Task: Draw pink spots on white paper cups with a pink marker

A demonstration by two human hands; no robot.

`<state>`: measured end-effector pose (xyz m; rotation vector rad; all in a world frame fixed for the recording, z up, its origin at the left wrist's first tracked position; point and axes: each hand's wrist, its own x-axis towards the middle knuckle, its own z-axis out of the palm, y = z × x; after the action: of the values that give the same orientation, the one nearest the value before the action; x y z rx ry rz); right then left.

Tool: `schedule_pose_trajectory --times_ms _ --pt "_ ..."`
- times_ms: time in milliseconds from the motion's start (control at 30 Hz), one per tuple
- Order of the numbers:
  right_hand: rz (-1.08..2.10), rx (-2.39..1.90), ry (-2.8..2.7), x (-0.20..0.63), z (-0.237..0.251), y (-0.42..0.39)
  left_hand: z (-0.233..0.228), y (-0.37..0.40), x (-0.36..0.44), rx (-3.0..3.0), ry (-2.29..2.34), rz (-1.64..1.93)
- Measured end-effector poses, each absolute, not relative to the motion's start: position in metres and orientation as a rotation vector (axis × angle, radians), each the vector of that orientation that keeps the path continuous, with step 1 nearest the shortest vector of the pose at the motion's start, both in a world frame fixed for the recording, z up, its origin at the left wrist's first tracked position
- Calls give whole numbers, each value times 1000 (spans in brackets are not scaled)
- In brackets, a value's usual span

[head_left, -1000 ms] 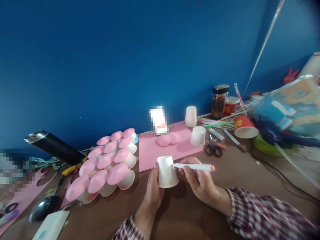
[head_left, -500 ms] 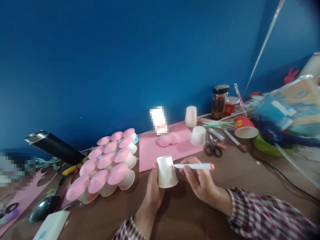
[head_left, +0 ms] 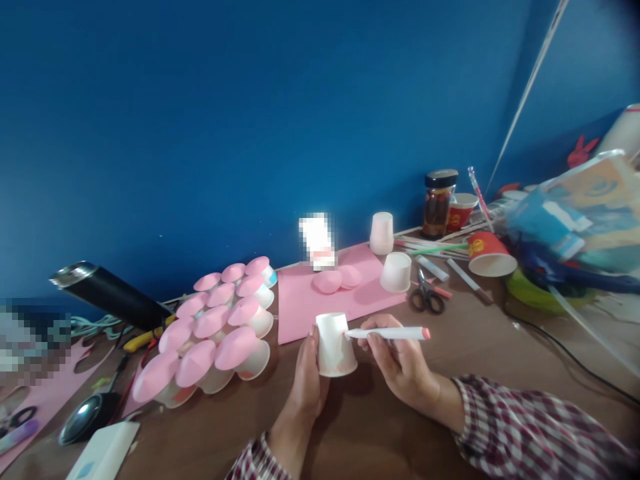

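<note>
Hands at work over a brown tabletop (head_left: 500,347) against a blue wall. The left hand (head_left: 306,383) wraps its fingers around an upside-down white paper cup (head_left: 335,345), holding it just above the surface. The right hand (head_left: 400,363) pinches a white marker (head_left: 390,333), tip touching the cup's side. To the left sits a cluster of pink-topped cups (head_left: 215,327); behind lie a pink paper sheet (head_left: 305,300) and scissors (head_left: 426,295).
</note>
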<state>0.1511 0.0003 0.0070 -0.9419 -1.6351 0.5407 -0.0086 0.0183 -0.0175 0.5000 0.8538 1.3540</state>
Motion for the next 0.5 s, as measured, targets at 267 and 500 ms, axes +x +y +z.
schedule_pose_trajectory --times_ms 267,500 --pt "582 -974 -1627 154 9 2 -18 18 -9 497 849 1323" --pt "605 -961 -1631 156 18 4 -12 17 -8 477 869 1322"
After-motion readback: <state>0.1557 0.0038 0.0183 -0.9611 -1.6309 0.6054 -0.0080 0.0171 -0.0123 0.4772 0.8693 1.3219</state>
